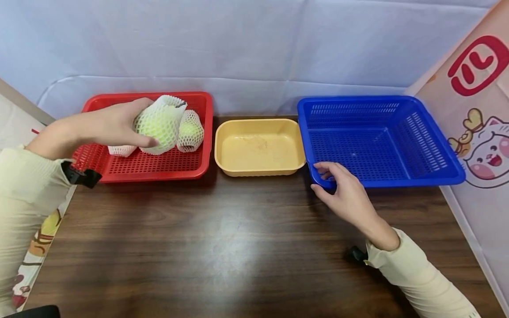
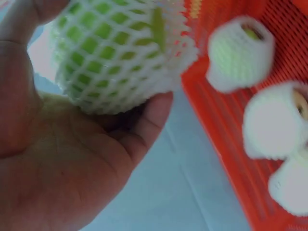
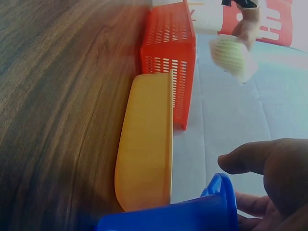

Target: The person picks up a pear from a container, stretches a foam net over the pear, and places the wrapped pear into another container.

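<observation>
My left hand (image 1: 121, 121) holds a pale green pear (image 1: 157, 126) in a white foam net above the red basket (image 1: 159, 172). The dark stem shows at the pear's upper right. In the left wrist view the thumb and fingers curl round the net (image 2: 115, 57), and several other netted fruits (image 2: 240, 54) lie in the basket. At the near left corner of the blue basket (image 1: 397, 182), my right hand (image 1: 346, 192) has bent fingers over the rim. Its thumb (image 3: 245, 158) stands outside the corner, with a small gap to the rim in the right wrist view.
Between the two baskets stands a shallow yellow tray (image 1: 260, 170), with nothing in it. A brown wooden table (image 1: 222, 247) carries all three containers. White cloth (image 1: 238, 53) hangs behind them, and a printed panel (image 1: 485, 132) borders the right side.
</observation>
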`<state>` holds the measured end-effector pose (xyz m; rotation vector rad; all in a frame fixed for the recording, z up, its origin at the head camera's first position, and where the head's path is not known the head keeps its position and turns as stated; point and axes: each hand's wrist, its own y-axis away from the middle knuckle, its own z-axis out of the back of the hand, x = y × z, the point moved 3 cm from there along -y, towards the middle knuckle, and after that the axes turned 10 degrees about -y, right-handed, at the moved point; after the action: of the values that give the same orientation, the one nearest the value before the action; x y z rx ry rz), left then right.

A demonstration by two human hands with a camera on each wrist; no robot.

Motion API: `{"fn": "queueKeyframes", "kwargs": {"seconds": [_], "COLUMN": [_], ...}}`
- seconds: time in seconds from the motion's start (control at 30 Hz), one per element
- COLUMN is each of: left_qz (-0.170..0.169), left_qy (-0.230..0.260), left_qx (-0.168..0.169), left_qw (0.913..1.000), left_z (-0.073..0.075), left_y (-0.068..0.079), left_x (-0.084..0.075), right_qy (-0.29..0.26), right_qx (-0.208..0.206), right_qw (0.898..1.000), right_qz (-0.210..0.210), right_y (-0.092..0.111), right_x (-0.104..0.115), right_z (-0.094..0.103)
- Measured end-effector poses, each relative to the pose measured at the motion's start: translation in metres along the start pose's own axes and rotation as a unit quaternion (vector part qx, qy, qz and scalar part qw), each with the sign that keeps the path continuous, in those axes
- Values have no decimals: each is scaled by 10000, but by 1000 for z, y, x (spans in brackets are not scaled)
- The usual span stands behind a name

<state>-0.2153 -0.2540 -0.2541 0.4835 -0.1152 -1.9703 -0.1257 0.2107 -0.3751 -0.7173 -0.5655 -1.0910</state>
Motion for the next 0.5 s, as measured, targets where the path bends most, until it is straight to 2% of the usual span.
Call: {"fn": "queueKeyframes", "kwargs": {"seconds": [0.1,0.2,0.33,0.5], "left_qz": [18,48,133,201], "left_qy": [-163,-197,-424,-665], "left_qx": [436,1101,2037,2746], "left_qw": [9989,9937,9780,9591], "left_z": [-3,-13,-32,-53], "left_y": [-9,-18,-30,-41], "left_x": [14,23,29,33], "right_qy": [29,54,56,30], "right_qx": [21,46,89,161], "right_qw": [10000,10000,9999,9998], "right_qz": [-9,6,60,118], "right_y": [0,0,0,-4], "right_x": [-1,-3,-5,-6], "right_z": [0,-2,-4,-4]}}
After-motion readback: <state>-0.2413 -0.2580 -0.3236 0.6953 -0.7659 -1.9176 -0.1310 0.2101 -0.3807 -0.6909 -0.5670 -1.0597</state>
